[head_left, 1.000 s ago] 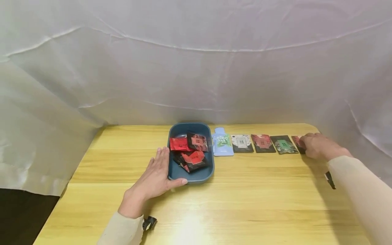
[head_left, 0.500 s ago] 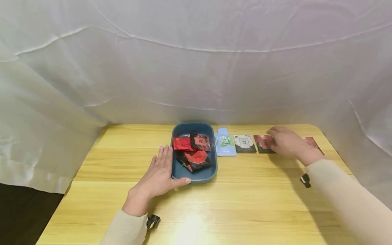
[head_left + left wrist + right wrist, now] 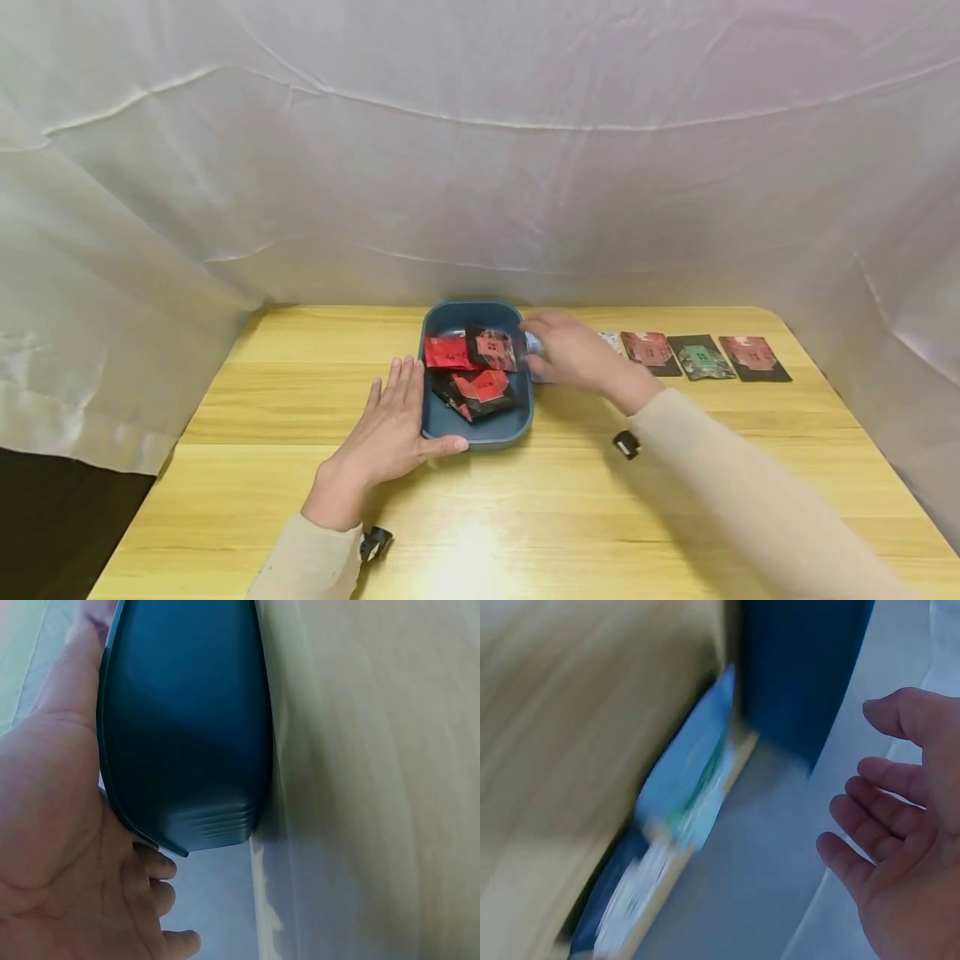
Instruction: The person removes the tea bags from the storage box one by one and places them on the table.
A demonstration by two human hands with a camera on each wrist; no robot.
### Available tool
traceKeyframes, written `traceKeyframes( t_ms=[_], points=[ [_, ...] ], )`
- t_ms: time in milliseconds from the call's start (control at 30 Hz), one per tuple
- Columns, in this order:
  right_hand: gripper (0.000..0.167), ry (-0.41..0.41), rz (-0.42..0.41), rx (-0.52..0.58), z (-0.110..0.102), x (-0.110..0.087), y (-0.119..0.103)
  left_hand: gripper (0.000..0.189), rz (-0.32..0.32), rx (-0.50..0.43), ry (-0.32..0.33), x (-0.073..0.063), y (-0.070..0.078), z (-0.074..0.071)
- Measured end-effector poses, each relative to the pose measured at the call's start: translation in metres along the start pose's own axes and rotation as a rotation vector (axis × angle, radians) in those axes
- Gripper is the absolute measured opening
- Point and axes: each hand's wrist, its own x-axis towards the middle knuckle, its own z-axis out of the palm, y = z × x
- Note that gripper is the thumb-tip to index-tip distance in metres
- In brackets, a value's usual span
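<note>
My left hand (image 3: 386,429) lies with straight fingers along the left side of a dark blue plastic tray (image 3: 527,425), its thumb at the near rim. Inside the tray are several red and black sachets (image 3: 483,390). My right hand (image 3: 577,354) hovers by the tray's right edge, over a light blue sachet (image 3: 690,769) printed with green. In the right wrist view its fingers are loosely bent with nothing between them, apart from the sachets below. A white and black sachet (image 3: 634,896) lies beside the blue one, mostly hidden by the hand in the head view.
To the right, a red and black sachet (image 3: 651,353), a green-labelled one (image 3: 701,358) and another red one (image 3: 755,358) continue the row along the back of the wooden table (image 3: 600,517). A pale cloth (image 3: 480,183) hangs behind.
My right hand has swept left along the row, from the rightmost sachet to beside the tray, uncovering the sachets at the right. The left hand stays at the tray.
</note>
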Motion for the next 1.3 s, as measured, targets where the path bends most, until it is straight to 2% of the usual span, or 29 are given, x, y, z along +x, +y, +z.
traceKeyframes(
  t_ms=[100, 233, 367, 467, 567, 733, 833, 933, 1000, 1067, 1133, 1200, 1300],
  points=[
    [0.060, -0.020, -0.029, -0.023, 0.010, 0.013, -0.024, 0.138, 0.001, -0.002, 0.006, 0.000, 0.001, 0.000],
    [0.062, -0.060, -0.047, -0.133, 0.022, 0.025, -0.045, 0.138, -0.003, 0.009, 0.005, 0.001, 0.002, 0.001],
    [0.065, -0.135, -0.010, -0.250, 0.033, 0.032, -0.060, 0.138, -0.010, 0.005, -0.006, 0.002, 0.002, 0.001],
    [0.065, -0.192, 0.021, -0.276, 0.040, 0.033, -0.070, 0.137, -0.010, -0.008, -0.008, 0.001, 0.002, 0.001],
    [0.062, -0.221, 0.035, -0.277, 0.045, 0.031, -0.078, 0.137, -0.004, -0.016, -0.007, 0.002, 0.002, 0.002],
    [0.061, -0.225, 0.039, -0.269, 0.045, 0.024, -0.088, 0.137, 0.001, -0.023, -0.008, 0.003, 0.002, 0.001],
    [0.057, -0.219, 0.018, -0.193, 0.036, 0.021, -0.091, 0.136, -0.001, -0.029, -0.009, 0.003, 0.002, 0.000],
    [0.038, -0.175, 0.028, -0.068, 0.024, 0.022, -0.087, 0.136, 0.000, -0.031, -0.006, 0.004, 0.002, 0.000],
    [0.030, -0.140, 0.051, -0.023, 0.016, 0.024, -0.082, 0.136, 0.004, -0.035, -0.002, 0.004, 0.002, 0.000],
    [0.034, -0.137, 0.070, -0.023, 0.011, 0.025, -0.077, 0.136, 0.002, -0.037, -0.003, 0.005, 0.002, 0.000],
    [0.045, -0.159, 0.067, -0.054, 0.011, 0.025, -0.074, 0.136, 0.003, -0.040, -0.003, 0.004, 0.002, 0.000],
    [0.054, -0.192, 0.044, -0.079, 0.014, 0.023, -0.073, 0.136, 0.002, -0.041, -0.008, 0.004, 0.002, 0.000],
    [0.057, -0.210, 0.007, -0.106, 0.022, 0.022, -0.076, 0.135, 0.004, -0.041, -0.011, 0.004, 0.001, 0.000]
  ],
)
